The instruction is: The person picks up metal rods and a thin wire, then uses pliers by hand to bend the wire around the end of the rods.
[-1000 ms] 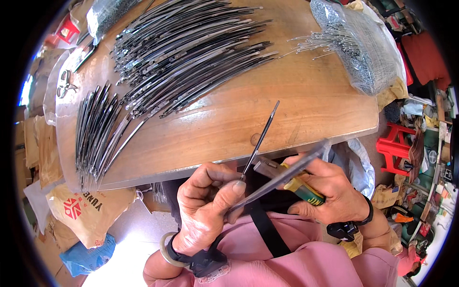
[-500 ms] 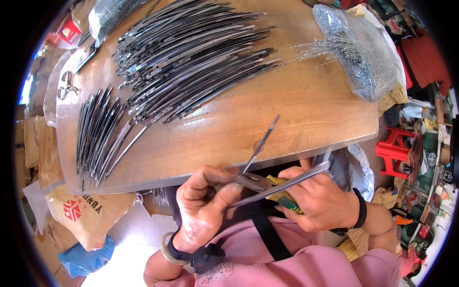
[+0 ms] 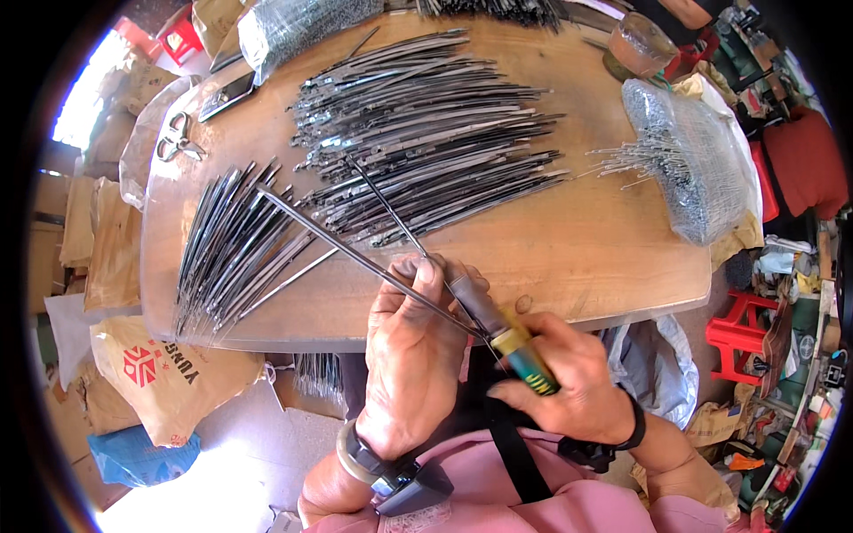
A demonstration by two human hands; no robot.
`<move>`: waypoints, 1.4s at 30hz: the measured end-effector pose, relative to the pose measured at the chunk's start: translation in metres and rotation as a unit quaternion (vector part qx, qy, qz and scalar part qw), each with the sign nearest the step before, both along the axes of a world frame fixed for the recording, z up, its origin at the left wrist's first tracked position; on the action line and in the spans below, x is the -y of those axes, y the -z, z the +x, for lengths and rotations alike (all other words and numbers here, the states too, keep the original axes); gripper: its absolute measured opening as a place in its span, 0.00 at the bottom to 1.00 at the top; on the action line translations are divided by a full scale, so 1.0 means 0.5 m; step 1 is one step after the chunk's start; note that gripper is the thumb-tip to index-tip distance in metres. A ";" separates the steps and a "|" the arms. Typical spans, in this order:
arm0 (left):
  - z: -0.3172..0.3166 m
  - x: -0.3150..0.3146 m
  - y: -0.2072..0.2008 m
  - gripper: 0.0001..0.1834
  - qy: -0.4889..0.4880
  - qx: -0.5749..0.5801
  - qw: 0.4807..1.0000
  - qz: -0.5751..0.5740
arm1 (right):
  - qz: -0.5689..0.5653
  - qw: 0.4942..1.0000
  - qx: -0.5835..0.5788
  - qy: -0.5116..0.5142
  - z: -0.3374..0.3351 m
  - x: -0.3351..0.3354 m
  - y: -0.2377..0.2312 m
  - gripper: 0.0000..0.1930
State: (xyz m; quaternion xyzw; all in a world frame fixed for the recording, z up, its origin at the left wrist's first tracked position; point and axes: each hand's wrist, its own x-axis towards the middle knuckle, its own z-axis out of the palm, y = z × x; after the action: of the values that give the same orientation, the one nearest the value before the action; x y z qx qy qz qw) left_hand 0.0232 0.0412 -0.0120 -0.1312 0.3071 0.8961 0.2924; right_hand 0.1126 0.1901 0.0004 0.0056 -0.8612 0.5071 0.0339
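Observation:
My left hand (image 3: 407,366) is closed at the table's front edge, its thumb and fingers pinching a thin dark metal strip (image 3: 389,206) that points away over the table. A longer metal strip (image 3: 333,240) slants across the front of this hand, from the far left down to the pliers. My right hand (image 3: 573,377) grips a pair of pliers (image 3: 476,305) with yellow and green handles. Their jaws are beside my left fingertips; what they bite on is hidden.
Many dark metal strips (image 3: 418,133) lie piled on the wooden table (image 3: 613,266), with a smaller fan of strips (image 3: 222,240) at left. Scissors-like cutters (image 3: 180,139) and a phone (image 3: 227,96) are behind. At right rests a plastic bag of thin wires (image 3: 680,169); a red stool (image 3: 737,333) stands beyond.
The longer strip has swung from pointing right to pointing far left. The pliers have turned, their handles now angled toward me. The view has shifted, showing more of the table's far side.

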 end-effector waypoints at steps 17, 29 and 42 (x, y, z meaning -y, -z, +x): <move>-0.053 0.185 0.019 0.05 -0.086 -0.150 0.918 -0.357 | 0.264 0.943 -0.149 0.140 -0.050 -0.251 -0.039 0.08; -0.093 0.084 -0.030 0.08 0.078 -0.583 0.552 -0.591 | 0.442 0.854 -0.270 0.051 -0.120 -0.264 -0.058 0.13; -0.172 0.045 -0.001 0.07 0.105 -0.705 0.364 -0.599 | -0.334 0.892 -0.215 0.215 0.017 -0.206 -0.032 0.07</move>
State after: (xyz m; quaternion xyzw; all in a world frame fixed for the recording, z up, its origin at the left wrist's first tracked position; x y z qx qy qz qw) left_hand -0.0626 0.0188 -0.0115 0.4414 0.8686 0.2041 -0.0947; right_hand 0.1209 0.2930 0.0166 -0.0822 -0.5926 0.7318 0.3265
